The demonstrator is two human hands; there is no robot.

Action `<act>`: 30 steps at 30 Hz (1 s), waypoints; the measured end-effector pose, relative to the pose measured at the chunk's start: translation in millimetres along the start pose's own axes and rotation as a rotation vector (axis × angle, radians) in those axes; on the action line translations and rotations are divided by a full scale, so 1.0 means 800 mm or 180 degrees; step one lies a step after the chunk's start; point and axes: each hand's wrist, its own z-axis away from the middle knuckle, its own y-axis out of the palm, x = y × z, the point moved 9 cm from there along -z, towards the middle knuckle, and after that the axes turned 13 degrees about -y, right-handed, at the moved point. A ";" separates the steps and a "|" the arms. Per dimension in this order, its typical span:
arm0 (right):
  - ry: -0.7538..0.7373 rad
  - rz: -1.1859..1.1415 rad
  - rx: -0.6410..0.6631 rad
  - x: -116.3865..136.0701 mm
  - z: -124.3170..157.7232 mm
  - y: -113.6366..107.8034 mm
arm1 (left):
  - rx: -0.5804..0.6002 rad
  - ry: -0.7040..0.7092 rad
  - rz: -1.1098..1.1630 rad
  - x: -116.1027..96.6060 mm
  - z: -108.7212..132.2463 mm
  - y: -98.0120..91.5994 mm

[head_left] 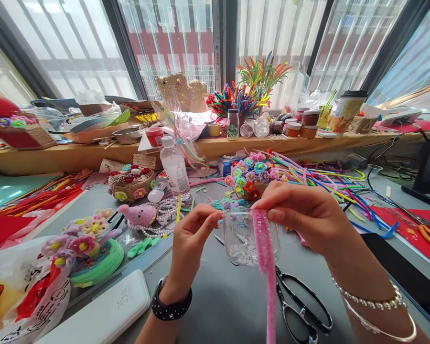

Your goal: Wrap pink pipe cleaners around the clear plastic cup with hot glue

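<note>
My right hand (pixel 304 215) pinches the top end of a fuzzy pink pipe cleaner (pixel 267 267), which hangs straight down toward the bottom of the picture. My left hand (pixel 193 239), with a black watch at the wrist, is closed in a pinch just left of it, fingertips near the rim of a clear glass jar (pixel 241 239) standing on the grey table (pixel 222 306). What those fingers hold is too small to make out. Black scissors (pixel 301 306) lie below the jar, under the pipe cleaner.
A white power bank (pixel 103 310), a green yarn basket of flowers (pixel 89 253), a pink crochet mouse (pixel 138 215), a water bottle (pixel 175 167), a flower basket (pixel 251 177) and loose coloured pipe cleaners (pixel 329 181) crowd the table. Jars and a cup (pixel 347 112) line the wooden sill.
</note>
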 end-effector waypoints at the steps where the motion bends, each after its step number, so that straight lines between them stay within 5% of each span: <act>1: 0.0002 0.0050 0.0001 0.000 0.000 -0.001 | -0.0009 -0.0026 0.0034 0.000 0.000 0.000; 11: 0.0319 0.1243 -0.0590 -0.031 -0.004 -0.036 | 0.0030 -0.0803 0.1265 0.034 -0.018 -0.010; 20: 0.0576 0.0960 -0.0800 -0.061 0.000 -0.052 | -0.0166 -0.0658 0.0895 0.024 -0.013 -0.014; 30: 0.0439 0.0718 -0.0520 -0.050 -0.004 -0.033 | -0.0082 -0.0754 0.0990 0.029 -0.013 -0.016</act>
